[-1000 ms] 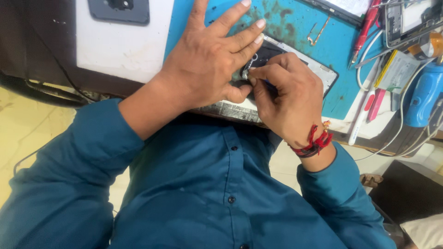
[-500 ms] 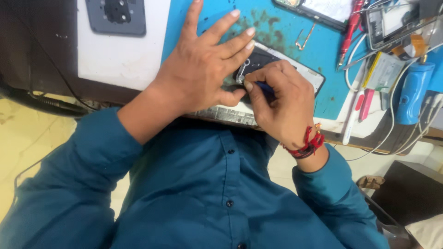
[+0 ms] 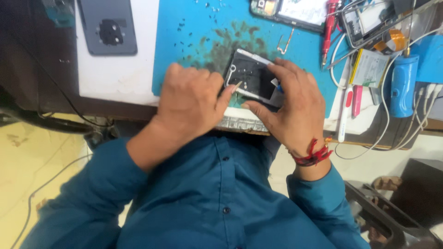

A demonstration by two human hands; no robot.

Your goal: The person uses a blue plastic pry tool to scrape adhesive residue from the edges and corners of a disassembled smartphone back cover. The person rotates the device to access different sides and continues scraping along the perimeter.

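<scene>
An opened dark phone, its back side up, lies on a stained blue work mat at the desk's near edge. My right hand grips the phone's right end, thumb under the near edge and fingers over the top; a small blue tool tip shows beneath the fingers. My left hand is curled into a loose fist just left of the phone, with its thumb nail pressed against the phone's left near edge. A red thread band circles my right wrist.
A grey phone back cover lies on the white surface at the left. At the back right are another phone, a red screwdriver, a blue cylindrical tool, a battery, white and pink tools, cables and tiny screws.
My left hand went from spread flat over the phone to curled beside it, thumb nail at its edge. My right hand shifted to gripping the phone's right end. The camera view moved.
</scene>
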